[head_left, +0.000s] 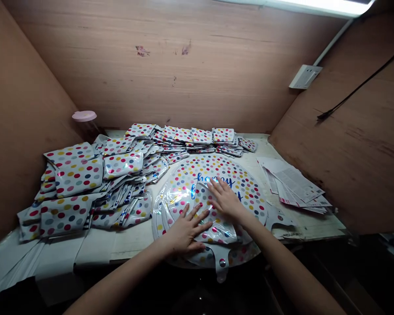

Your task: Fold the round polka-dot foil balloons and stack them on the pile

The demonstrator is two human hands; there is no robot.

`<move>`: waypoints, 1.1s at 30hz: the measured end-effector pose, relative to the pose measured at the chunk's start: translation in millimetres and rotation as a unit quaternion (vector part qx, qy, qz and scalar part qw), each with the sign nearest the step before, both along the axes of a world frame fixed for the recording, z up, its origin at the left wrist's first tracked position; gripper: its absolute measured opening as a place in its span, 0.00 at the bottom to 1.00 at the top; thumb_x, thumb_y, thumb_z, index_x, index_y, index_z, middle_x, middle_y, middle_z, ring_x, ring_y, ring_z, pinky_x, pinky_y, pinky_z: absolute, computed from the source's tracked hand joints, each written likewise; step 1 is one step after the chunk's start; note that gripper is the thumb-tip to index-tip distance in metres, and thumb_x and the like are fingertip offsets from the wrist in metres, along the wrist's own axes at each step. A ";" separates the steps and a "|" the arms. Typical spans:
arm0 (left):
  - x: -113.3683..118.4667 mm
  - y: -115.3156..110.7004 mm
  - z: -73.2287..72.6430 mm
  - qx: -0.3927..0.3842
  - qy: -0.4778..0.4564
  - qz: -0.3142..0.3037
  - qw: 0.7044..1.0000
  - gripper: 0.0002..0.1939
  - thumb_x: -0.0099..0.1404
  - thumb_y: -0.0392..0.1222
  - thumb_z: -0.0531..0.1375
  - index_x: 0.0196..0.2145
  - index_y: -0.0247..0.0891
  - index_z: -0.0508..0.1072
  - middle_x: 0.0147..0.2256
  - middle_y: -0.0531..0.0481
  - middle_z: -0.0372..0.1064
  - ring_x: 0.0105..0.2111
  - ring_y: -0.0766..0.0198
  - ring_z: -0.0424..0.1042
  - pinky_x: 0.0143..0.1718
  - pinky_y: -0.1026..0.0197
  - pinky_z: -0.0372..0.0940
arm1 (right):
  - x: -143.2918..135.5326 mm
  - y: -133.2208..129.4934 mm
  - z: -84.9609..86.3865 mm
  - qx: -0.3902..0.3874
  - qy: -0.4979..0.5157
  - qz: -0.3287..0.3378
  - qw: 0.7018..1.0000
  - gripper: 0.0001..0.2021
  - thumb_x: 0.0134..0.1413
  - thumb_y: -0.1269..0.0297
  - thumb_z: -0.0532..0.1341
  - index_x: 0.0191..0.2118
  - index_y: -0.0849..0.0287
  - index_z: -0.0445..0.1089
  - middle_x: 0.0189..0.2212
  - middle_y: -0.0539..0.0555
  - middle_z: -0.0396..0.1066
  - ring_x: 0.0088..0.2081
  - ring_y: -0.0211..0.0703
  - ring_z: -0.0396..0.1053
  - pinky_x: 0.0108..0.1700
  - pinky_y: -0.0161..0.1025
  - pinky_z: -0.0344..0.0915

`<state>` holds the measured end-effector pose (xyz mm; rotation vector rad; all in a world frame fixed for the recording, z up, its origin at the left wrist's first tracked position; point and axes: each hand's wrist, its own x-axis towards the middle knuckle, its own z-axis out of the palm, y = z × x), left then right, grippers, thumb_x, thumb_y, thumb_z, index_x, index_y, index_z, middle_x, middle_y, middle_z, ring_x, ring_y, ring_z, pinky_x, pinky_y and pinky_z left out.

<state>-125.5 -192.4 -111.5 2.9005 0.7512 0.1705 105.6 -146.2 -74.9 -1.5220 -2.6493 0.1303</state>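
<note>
Both hands rest on a polka-dot foil balloon (221, 229), partly folded and lying on a stack of flat round foil balloons (249, 183). My left hand (188, 229) lies flat with spread fingers on its left part. Higher up and to the right, my right hand (223, 199) presses flat on it, fingers stretched out. The folded balloon's tail (221, 260) points toward me over the table's front edge. Blue lettering on the round balloon beneath is partly covered by the folded balloon and my right hand.
Piles of folded polka-dot balloons (80, 175) fill the left side, with more folded balloons (202, 135) along the back. Printed paper cards (295, 186) lie at the right. A pink-lidded container (84, 117) stands back left. Wooden walls (170, 65) enclose the table; a black cord (361, 83) hangs at right.
</note>
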 end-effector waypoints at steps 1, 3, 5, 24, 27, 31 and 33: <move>-0.2 -0.1 0.3 -0.004 0.001 -0.004 1.000 0.37 0.64 0.65 0.49 0.66 0.53 0.44 0.68 0.46 0.32 0.66 0.39 0.31 0.60 0.31 0.34 | 5.8 -18.9 1.8 0.003 0.011 0.060 0.998 0.32 0.62 0.51 0.51 0.67 0.61 0.46 0.68 0.56 0.37 0.68 0.54 0.30 0.66 0.55 0.41; -0.2 0.4 2.4 -0.019 0.004 -0.008 1.000 0.41 0.61 0.68 0.51 0.66 0.54 0.44 0.68 0.44 0.27 0.65 0.34 0.30 0.58 0.28 0.34 | 15.8 -62.5 -0.6 -0.012 0.028 0.183 0.983 0.37 0.58 0.50 0.56 0.67 0.61 0.45 0.68 0.56 0.37 0.68 0.52 0.32 0.66 0.52 0.44; -0.4 1.4 6.8 -0.039 0.008 -0.020 0.999 0.42 0.58 0.70 0.53 0.65 0.55 0.46 0.68 0.43 0.26 0.65 0.31 0.29 0.57 0.27 0.34 | 22.7 -100.7 -10.8 -0.010 0.033 0.181 0.983 0.40 0.56 0.56 0.58 0.68 0.66 0.40 0.68 0.60 0.36 0.68 0.54 0.33 0.65 0.51 0.50; -2.6 -23.7 16.9 -0.202 -0.148 0.070 0.966 0.14 0.61 0.34 0.53 0.44 0.42 0.72 0.56 0.48 0.66 0.57 0.60 0.63 0.62 0.51 0.49 | 43.6 -132.2 -14.2 -0.081 0.163 0.161 0.970 0.19 0.49 0.66 0.59 0.48 0.63 0.65 0.62 0.64 0.56 0.65 0.53 0.48 0.62 0.51 0.56; 1.6 -19.4 19.5 -0.250 -0.172 0.153 0.941 0.14 0.63 0.35 0.52 0.43 0.43 0.72 0.50 0.48 0.71 0.52 0.58 0.67 0.56 0.52 0.56 | 43.3 -118.0 -20.2 -0.105 0.265 0.110 0.952 0.16 0.56 0.58 0.57 0.49 0.59 0.66 0.52 0.61 0.69 0.57 0.51 0.63 0.56 0.47 0.63; 15.5 -13.9 17.0 -0.285 -0.249 0.308 0.873 0.14 0.69 0.45 0.48 0.42 0.39 0.70 0.34 0.47 0.74 0.36 0.59 0.72 0.39 0.60 0.64 | 32.8 -90.7 -35.5 -0.108 0.415 -0.134 0.893 0.17 0.64 0.54 0.46 0.39 0.57 0.68 0.30 0.54 0.74 0.34 0.46 0.74 0.36 0.41 0.72; 26.7 -10.8 17.1 -0.265 -0.248 0.383 0.849 0.14 0.70 0.46 0.47 0.45 0.37 0.67 0.29 0.50 0.73 0.30 0.60 0.72 0.34 0.61 0.63 | 26.2 -77.7 -37.4 -0.121 0.417 -0.235 0.870 0.18 0.64 0.51 0.46 0.34 0.56 0.66 0.23 0.51 0.71 0.25 0.45 0.71 0.28 0.40 0.71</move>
